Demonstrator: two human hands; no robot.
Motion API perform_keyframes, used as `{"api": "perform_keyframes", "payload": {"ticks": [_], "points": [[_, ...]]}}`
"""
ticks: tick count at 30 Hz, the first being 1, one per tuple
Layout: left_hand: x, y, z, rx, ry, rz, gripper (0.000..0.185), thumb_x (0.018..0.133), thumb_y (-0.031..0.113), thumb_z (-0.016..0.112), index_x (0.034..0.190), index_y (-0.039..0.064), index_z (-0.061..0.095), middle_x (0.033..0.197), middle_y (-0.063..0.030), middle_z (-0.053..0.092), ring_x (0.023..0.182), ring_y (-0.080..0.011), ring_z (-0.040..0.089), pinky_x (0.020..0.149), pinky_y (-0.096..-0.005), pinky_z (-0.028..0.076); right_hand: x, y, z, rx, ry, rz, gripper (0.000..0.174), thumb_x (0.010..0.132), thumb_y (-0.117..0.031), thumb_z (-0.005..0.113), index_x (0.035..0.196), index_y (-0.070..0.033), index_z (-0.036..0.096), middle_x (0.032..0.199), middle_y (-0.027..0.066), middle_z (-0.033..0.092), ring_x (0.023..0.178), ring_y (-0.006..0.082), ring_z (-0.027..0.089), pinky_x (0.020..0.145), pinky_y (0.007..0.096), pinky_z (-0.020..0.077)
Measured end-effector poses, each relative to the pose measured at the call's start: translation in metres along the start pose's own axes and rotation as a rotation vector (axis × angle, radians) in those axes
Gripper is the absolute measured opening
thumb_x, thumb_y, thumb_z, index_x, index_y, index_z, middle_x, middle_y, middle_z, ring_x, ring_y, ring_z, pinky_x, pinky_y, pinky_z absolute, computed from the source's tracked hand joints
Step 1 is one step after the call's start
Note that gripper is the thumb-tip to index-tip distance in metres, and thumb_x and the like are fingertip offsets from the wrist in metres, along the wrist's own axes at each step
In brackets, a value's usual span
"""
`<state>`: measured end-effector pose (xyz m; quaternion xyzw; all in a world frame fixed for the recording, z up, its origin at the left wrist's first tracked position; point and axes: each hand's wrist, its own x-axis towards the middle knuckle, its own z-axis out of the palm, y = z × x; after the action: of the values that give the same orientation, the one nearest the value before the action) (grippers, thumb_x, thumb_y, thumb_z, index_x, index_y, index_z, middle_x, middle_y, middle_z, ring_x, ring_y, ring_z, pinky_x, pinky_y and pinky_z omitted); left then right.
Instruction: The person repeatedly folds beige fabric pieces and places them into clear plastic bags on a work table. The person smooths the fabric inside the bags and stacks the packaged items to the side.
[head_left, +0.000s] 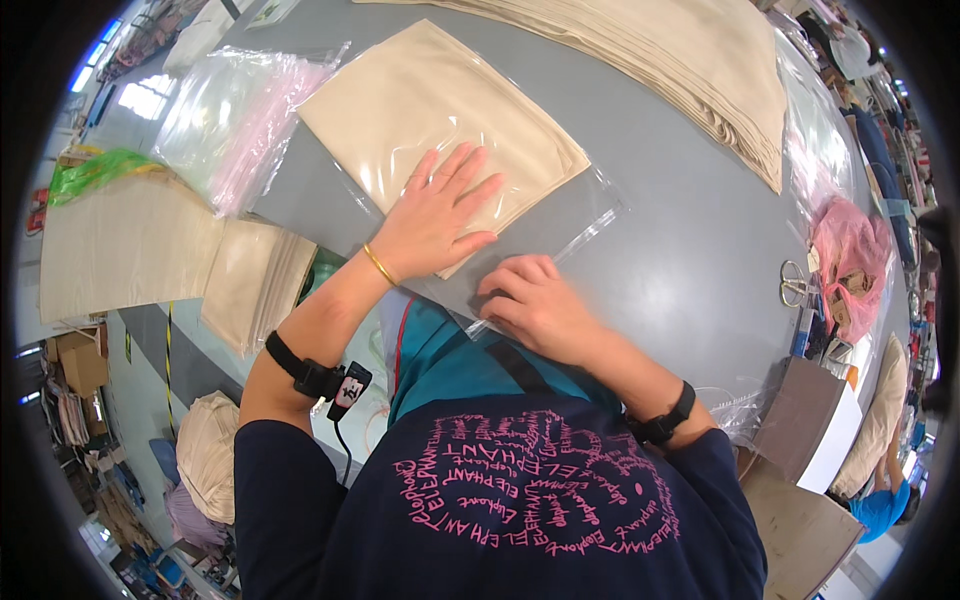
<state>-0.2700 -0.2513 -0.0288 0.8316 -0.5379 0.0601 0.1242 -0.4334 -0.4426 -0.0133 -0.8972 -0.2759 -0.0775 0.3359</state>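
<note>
A folded beige fabric piece (427, 97) lies on the grey table inside a clear plastic bag (592, 229), whose open-looking edge strip runs towards my body. My left hand (446, 206) rests flat on the bagged fabric, fingers spread, holding nothing. Close to the table's near edge, my right hand (536, 304) is over the bag's edge strip with its fingers curled. Its thumb and fingertips are partly hidden, so whether it pinches the plastic cannot be told.
A stack of beige fabric (675, 67) lies at the table's far side. Clear plastic bags (232, 120) are piled at left, above more bagged beige pieces (251, 277). On the right are scissors (793, 284), a pink plastic bag (851, 262) and a box (806, 424). Another person (881, 510) is at far right.
</note>
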Motion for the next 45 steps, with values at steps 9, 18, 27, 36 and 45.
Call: {"api": "perform_keyframes", "payload": {"ticks": [9, 18, 27, 36, 45], "points": [[-0.003, -0.018, -0.018, -0.097, -0.162, 0.067, 0.074, 0.096, 0.049, 0.065, 0.156, 0.01, 0.046, 0.169, -0.0189, 0.03, 0.159, -0.0383, 0.022, 0.129, -0.0564, 0.015, -0.152, -0.019, -0.133, -0.305, -0.035, 0.477, 0.013, 0.084, -0.004, 0.064, 0.096, -0.007, 0.061, 0.103, 0.0142, 0.059, 0.1, 0.0377, 0.054, 0.089, 0.0509, 0.0448], [-0.032, -0.026, -0.053, -0.28, -0.15, 0.237, 0.084, 0.082, 0.046, 0.08, 0.15, 0.007, 0.051, 0.161, -0.0196, 0.042, 0.148, -0.0395, 0.04, 0.124, -0.0545, 0.031, -0.098, 0.011, -0.141, -0.633, -0.122, 0.529, 0.055, 0.081, -0.003, 0.072, 0.135, -0.01, 0.065, 0.125, 0.007, 0.068, 0.121, 0.0302, 0.062, 0.101, 0.0443, 0.0491], [-0.108, 0.044, -0.03, -0.324, 0.328, -0.311, 0.01, 0.084, 0.001, 0.076, 0.093, 0.001, 0.071, 0.095, -0.0116, 0.071, 0.086, -0.0319, 0.067, 0.074, -0.0386, 0.055, -0.002, 0.089, -0.095, -0.249, 0.098, 0.17, 0.003, 0.089, -0.008, 0.071, 0.092, -0.009, 0.07, 0.097, 0.0005, 0.073, 0.099, 0.0245, 0.065, 0.089, 0.0372, 0.0455], [-0.085, 0.046, -0.01, -0.293, 0.359, -0.948, 0.018, 0.095, 0.012, 0.071, 0.112, 0.008, 0.065, 0.077, -0.0124, 0.068, 0.067, -0.0327, 0.068, 0.058, -0.0433, 0.051, 0.032, 0.097, -0.059, -0.577, 0.107, 0.522, 0.007, 0.094, -0.011, 0.07, 0.096, -0.007, 0.065, 0.08, 0.0051, 0.066, 0.087, 0.0294, 0.061, 0.083, 0.0425, 0.0437], [-0.131, 0.02, -0.002, -0.428, 0.581, -1.016, 0.027, 0.1, 0.02, 0.068, 0.121, 0.006, 0.058, 0.088, -0.0083, 0.066, 0.072, -0.0212, 0.069, 0.059, -0.0376, 0.051, 0.079, 0.031, -0.019, -0.655, -0.117, 0.301, 0.065, 0.092, -0.034, 0.073, 0.148, -0.007, 0.053, 0.138, 0.016, 0.054, 0.124, 0.0371, 0.053, 0.103, 0.0493, 0.0444]]}}
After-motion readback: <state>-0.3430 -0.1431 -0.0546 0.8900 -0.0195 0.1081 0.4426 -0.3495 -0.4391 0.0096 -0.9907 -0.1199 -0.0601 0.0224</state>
